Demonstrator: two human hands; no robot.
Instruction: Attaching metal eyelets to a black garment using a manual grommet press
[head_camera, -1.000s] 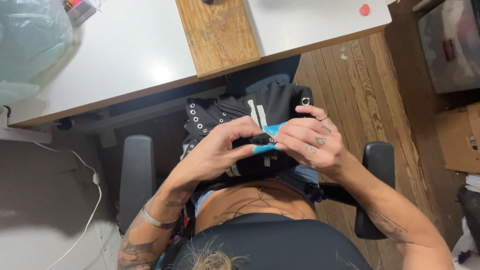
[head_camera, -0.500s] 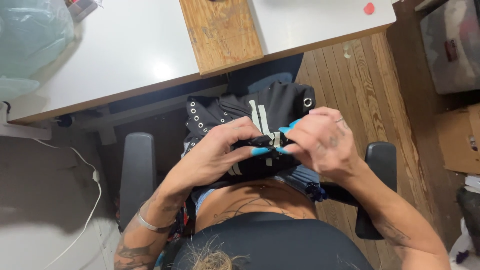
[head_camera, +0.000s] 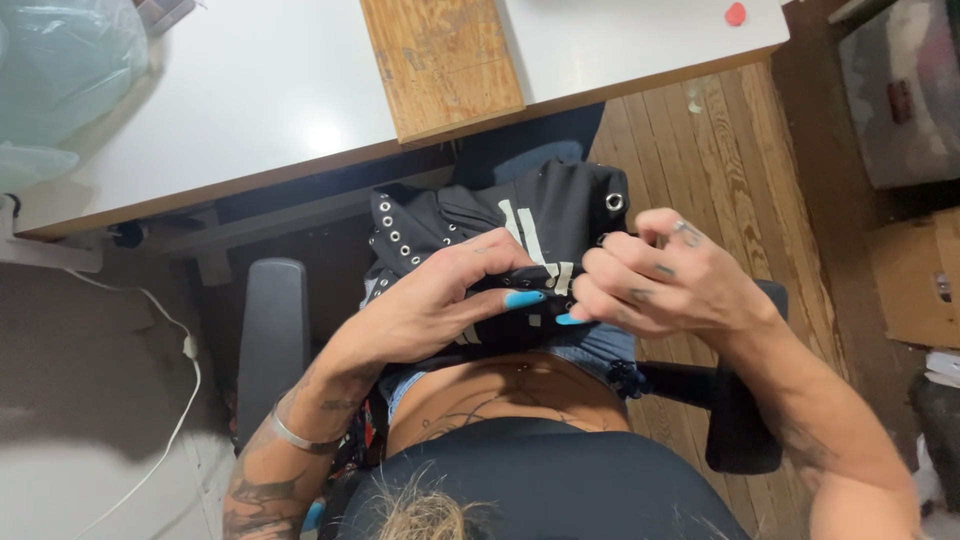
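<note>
Wooden floorboards (head_camera: 720, 170) run beneath a white bench (head_camera: 250, 110) whose edge crosses the top of the view, and the black garment (head_camera: 560, 215) bunched on the seated person's lap serves as the anchor for everything else. Beyond the garment, on the bench, lies a bare plywood board (head_camera: 440, 60), with a small red dot-like object (head_camera: 736, 14) further along toward the right corner and a pale green plastic bag (head_camera: 50, 70) off at the far left end. Metal eyelets (head_camera: 392, 235) line the garment's left edge, and one larger grommet (head_camera: 613, 201) sits near its upper right corner; pale stripes cross its middle. The left hand (head_camera: 440, 300) lies across the near part of the garment with its fingers curled, pinching a fold of the fabric. The right hand (head_camera: 655, 285) meets it from the right, fingers clenched tight on the same fold, so that the long blue nails (head_camera: 523, 298) of both thumbs nearly touch. Whether anything small is held between the fingertips cannot be told. Dark chair armrests (head_camera: 272, 340) stand on either side of the garment, and a white cable (head_camera: 180, 400) trails down the floor to the left. As a judgement, the main risk is the fabric slipping out of the pinch, since the grip is on a thick folded bunch; the long nails could also catch in an eyelet, and the loose far end could slide off the lap toward the floor.
</note>
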